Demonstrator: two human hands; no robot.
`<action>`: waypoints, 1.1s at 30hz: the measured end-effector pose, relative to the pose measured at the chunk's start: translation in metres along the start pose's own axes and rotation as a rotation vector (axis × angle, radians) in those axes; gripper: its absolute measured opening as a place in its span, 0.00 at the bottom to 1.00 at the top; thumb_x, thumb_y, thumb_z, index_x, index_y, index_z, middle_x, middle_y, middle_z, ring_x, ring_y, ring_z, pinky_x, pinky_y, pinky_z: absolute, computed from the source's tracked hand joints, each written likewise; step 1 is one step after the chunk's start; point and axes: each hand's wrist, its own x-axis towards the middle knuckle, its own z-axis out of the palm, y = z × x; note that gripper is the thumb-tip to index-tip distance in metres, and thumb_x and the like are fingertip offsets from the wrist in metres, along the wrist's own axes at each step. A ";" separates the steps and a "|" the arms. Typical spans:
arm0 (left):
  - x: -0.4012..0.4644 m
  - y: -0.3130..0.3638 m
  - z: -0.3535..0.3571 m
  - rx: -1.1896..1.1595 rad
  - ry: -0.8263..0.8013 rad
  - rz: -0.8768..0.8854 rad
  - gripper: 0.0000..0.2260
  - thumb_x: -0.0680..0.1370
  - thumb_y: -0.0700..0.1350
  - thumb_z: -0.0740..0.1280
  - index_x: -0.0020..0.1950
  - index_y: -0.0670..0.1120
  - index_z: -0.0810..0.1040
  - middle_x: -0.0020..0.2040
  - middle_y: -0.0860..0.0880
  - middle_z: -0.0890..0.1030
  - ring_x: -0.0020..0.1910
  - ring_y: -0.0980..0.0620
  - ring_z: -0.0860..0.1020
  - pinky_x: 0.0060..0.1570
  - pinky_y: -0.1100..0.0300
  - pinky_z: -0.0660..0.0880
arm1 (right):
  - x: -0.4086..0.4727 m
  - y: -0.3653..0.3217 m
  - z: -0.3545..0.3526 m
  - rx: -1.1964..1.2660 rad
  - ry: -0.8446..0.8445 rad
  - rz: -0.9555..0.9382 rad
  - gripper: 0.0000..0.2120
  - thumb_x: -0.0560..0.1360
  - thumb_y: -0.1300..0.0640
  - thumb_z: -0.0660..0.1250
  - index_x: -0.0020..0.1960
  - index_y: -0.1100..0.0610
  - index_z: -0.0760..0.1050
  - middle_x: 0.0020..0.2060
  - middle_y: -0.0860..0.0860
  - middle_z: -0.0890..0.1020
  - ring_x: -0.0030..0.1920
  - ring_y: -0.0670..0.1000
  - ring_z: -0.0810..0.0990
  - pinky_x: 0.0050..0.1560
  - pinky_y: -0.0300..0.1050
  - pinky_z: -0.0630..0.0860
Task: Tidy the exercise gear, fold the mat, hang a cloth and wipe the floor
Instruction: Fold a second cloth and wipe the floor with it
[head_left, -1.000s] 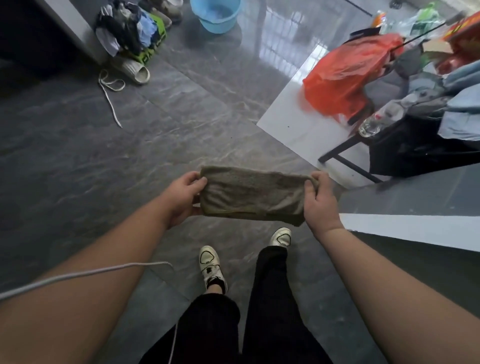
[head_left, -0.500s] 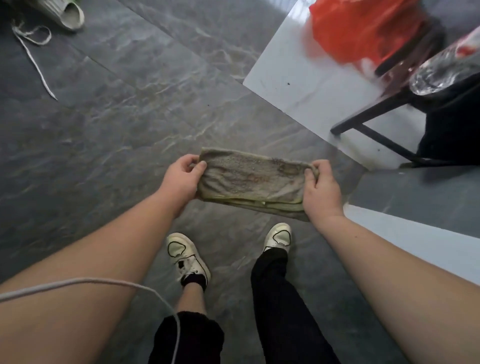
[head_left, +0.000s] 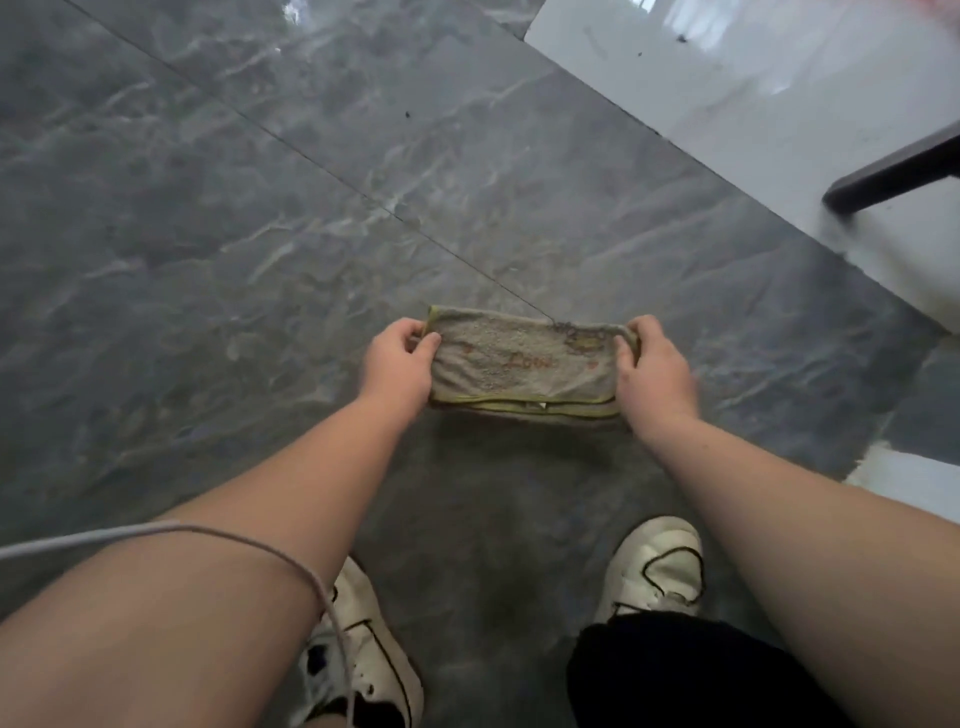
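Head view looks straight down on a folded cloth (head_left: 524, 364), grey-green terry with a yellow-green hem and some red stitching, stretched between the two hands low over the floor (head_left: 208, 234). Left hand (head_left: 397, 366) pinches the left short end, thumb on top and fingers curled under; right hand (head_left: 652, 366) grips the right short end the same way. Whether the cloth already touches the floor I cannot tell, though a shadow lies just beneath it.

It looks light, soft and limp, folded into several layers, so it should sag if held by one end only. Holding both ends keeps the stack together; for wiping, a flat palm on top would likely serve better.

Dark, glossy, marble-patterned tiles with a thin grout line make up the floor, probably slick. A pale tiled area (head_left: 753, 88) lies toward the upper right, with a black furniture leg (head_left: 898, 174) on it. White shoes (head_left: 657, 569) stand below.
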 end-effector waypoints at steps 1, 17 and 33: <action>0.011 -0.008 0.007 0.044 -0.001 0.016 0.07 0.79 0.47 0.67 0.41 0.52 0.76 0.39 0.51 0.81 0.44 0.43 0.81 0.48 0.47 0.79 | 0.008 0.005 0.015 0.001 0.004 0.001 0.06 0.81 0.50 0.58 0.53 0.52 0.70 0.51 0.58 0.80 0.49 0.62 0.77 0.45 0.48 0.67; 0.020 -0.049 0.068 0.715 0.079 0.716 0.25 0.73 0.46 0.63 0.71 0.43 0.70 0.72 0.41 0.70 0.74 0.40 0.64 0.74 0.41 0.58 | -0.005 0.014 0.090 -0.157 0.172 -0.490 0.23 0.70 0.57 0.60 0.64 0.55 0.74 0.66 0.55 0.73 0.67 0.59 0.69 0.71 0.59 0.63; 0.031 -0.094 0.078 1.094 -0.061 0.750 0.30 0.79 0.61 0.45 0.78 0.59 0.37 0.80 0.50 0.39 0.80 0.41 0.40 0.75 0.36 0.38 | -0.005 0.028 0.135 -0.616 -0.012 -0.350 0.33 0.78 0.40 0.42 0.78 0.49 0.37 0.80 0.53 0.45 0.79 0.58 0.41 0.76 0.64 0.38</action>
